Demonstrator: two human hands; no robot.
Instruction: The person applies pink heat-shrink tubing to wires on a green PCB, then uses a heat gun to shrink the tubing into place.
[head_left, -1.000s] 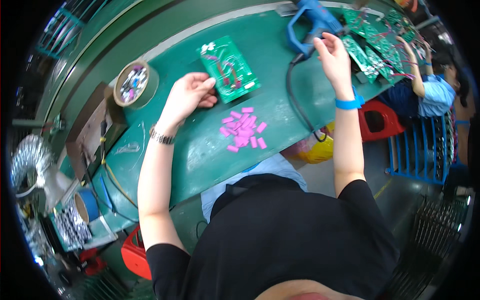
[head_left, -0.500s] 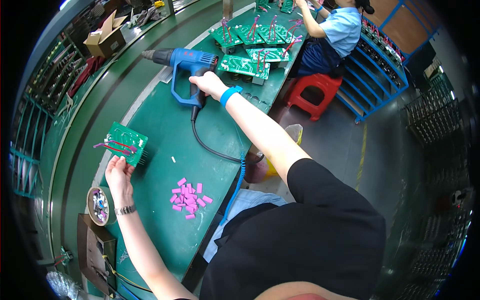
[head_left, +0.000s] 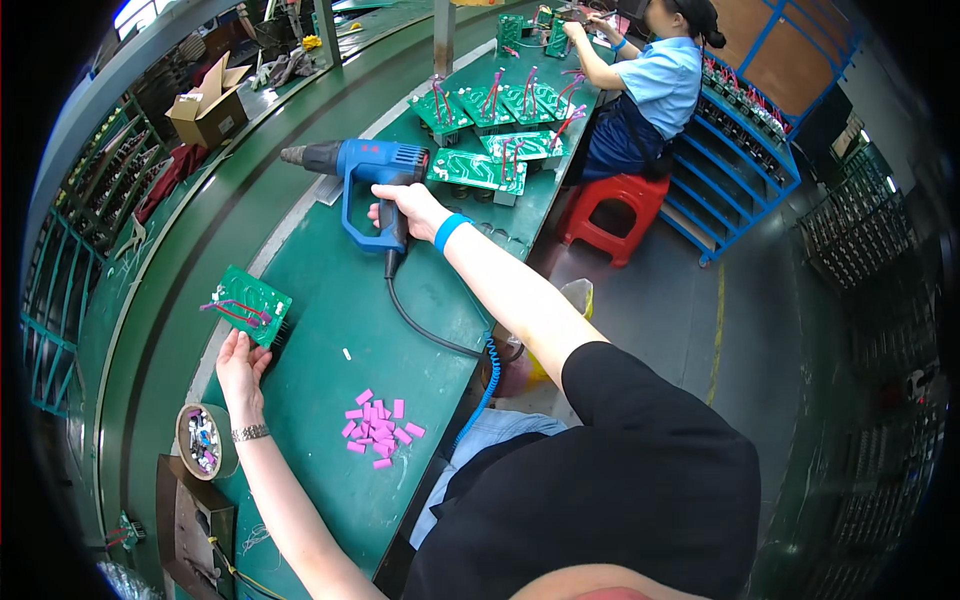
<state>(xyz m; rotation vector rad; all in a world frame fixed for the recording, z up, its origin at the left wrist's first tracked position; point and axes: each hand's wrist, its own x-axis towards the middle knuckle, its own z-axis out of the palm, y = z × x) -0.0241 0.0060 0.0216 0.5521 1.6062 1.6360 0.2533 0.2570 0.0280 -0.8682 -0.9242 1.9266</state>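
Observation:
My right hand (head_left: 412, 211) is closed around the handle of a blue and black heat gun (head_left: 385, 158). Its dark nozzle points left, and a black cord hangs from the handle's base. Over the bench's left part, my left hand (head_left: 241, 368) pinches the near edge of a green circuit board (head_left: 262, 298). Red wires with purple sleeves lie across that board, and thin pins stick out at its right side. Between my forearms, a loose pile of short pink sleeves (head_left: 378, 430) lies on the green bench (head_left: 330, 390). A small white piece (head_left: 347, 354) lies farther off.
Several wired circuit boards (head_left: 477, 171) stand beyond the heat gun. A round tub of small parts (head_left: 203, 440) and a cardboard box (head_left: 183, 530) flank my left forearm. A coiled blue cord (head_left: 490, 375) crosses the bench edge. A co-worker (head_left: 655, 85) sits on a red stool (head_left: 615, 215).
The view has shifted slightly, so most things appear lower. My right hand still grips the heat gun, and my left still holds the circuit board.

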